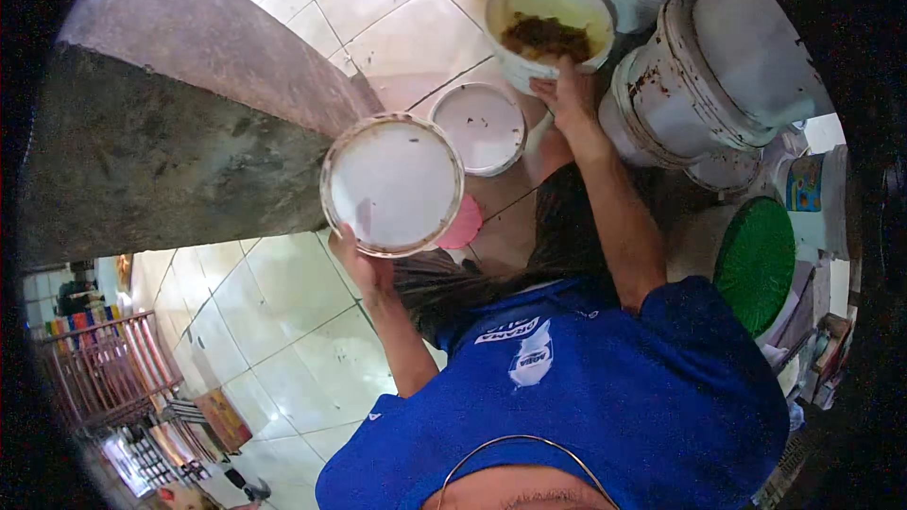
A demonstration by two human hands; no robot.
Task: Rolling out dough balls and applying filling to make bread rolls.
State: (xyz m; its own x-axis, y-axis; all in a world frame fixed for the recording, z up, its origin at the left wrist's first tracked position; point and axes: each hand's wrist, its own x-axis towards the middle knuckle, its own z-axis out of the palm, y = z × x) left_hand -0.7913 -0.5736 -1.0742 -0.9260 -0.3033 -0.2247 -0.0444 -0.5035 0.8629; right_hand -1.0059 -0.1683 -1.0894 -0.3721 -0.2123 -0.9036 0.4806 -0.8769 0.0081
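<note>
My left hand (367,267) grips the lower edge of a round white lid (395,187), its rim stained brown. The lid's broad flat face is turned up, with a few dark specks on it. My right hand (570,99) is closed on the near rim of a white bucket (518,64). Inside the bucket lies a dark brown, wet-looking mass (548,38); what it is I cannot tell. Between the two, on the tiles, sits another round white lid or shallow tub (478,128) with dark bits on it. A pink scalloped piece (461,224) is partly hidden by the held lid.
A grey concrete block or pillar (179,156) juts in from the left, close to the held lid. Stained white buckets (671,85) stand stacked at the right. Below them is a green round ribbed object (757,264). Racks of goods (109,368) stand on the tiled floor (293,331) at lower left.
</note>
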